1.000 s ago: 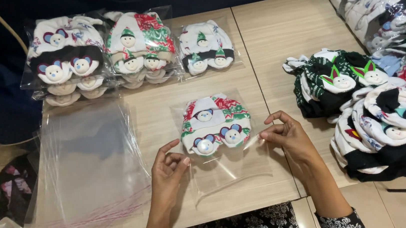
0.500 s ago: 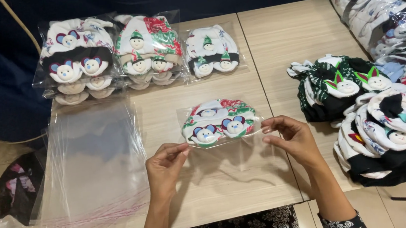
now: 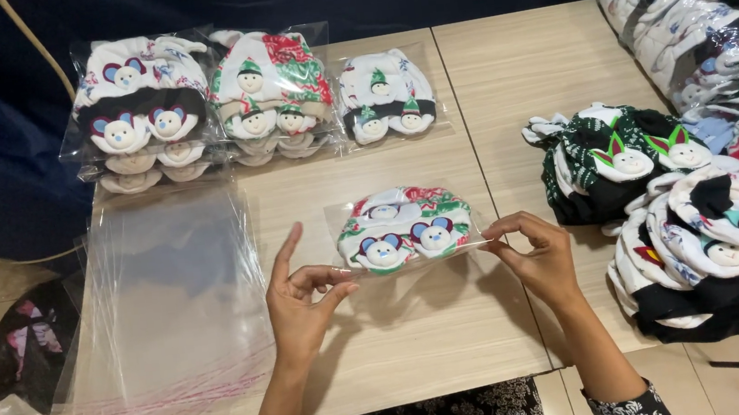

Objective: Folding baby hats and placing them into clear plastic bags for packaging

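Observation:
A clear plastic bag with small patterned baby caps with bear faces (image 3: 404, 228) is held up above the wooden table (image 3: 420, 339). My left hand (image 3: 302, 301) pinches the bag's lower left edge, index finger raised. My right hand (image 3: 535, 259) pinches its lower right edge. The bag hangs flat between both hands, caps facing me.
Three bagged stacks of caps (image 3: 253, 96) lie along the table's far edge. A pile of empty clear bags (image 3: 166, 320) lies at the left. Loose caps are heaped at the right (image 3: 710, 227) and far right (image 3: 714, 6). A dark item (image 3: 23, 349) lies on the floor at left.
The bagged caps have been lifted off the table and now hang between both hands. My left index finger has lifted.

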